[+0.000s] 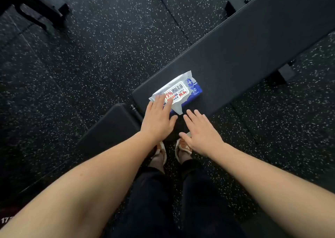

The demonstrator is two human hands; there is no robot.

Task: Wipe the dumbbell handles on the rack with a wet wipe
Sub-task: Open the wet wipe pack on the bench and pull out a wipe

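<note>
So the white and blue soft plastic pack of wet wipes (176, 91) is lying flat at the near end of the long black padded surface (244, 44), close to its near corner, with a wipe sticking out of the top. The left hand (157, 117) has straight fingers resting on the pack's near end, a flat loose grip holding nothing. The right hand (201, 131) hovers just beside the pack, fingers spread, gripping nothing. Black speckled rubber floor (90, 56) all around.
</note>
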